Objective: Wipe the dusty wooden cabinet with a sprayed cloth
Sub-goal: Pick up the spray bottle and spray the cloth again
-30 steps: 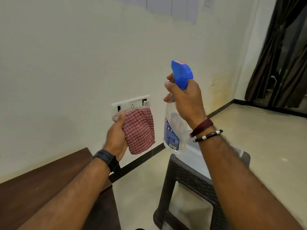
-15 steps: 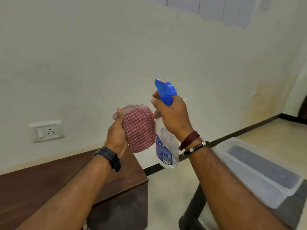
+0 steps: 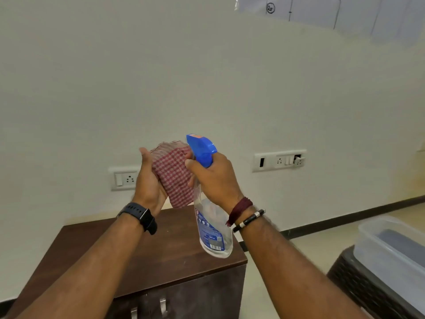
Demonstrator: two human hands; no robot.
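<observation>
My left hand (image 3: 148, 183) grips a folded red-and-white checked cloth (image 3: 173, 176), held upright in front of the wall. My right hand (image 3: 216, 178) holds a clear spray bottle (image 3: 212, 229) by its neck, its blue trigger head (image 3: 201, 149) almost touching the cloth's right edge, nozzle turned toward the cloth. Below both hands stands the dark brown wooden cabinet (image 3: 170, 256); its flat top shows, and two metal door handles (image 3: 149, 307) are visible on its front. My forearms hide part of the top.
A cream wall fills the background, with a socket plate (image 3: 124, 179) left of my hands and a longer switch plate (image 3: 279, 160) to the right. A clear plastic box (image 3: 391, 245) rests on a dark woven stool (image 3: 358, 291) at the lower right. Paper sheets (image 3: 333, 12) hang top right.
The view has swung left, bringing the cabinet under my hands. My hands have closed together, so the spray head is now right at the cloth.
</observation>
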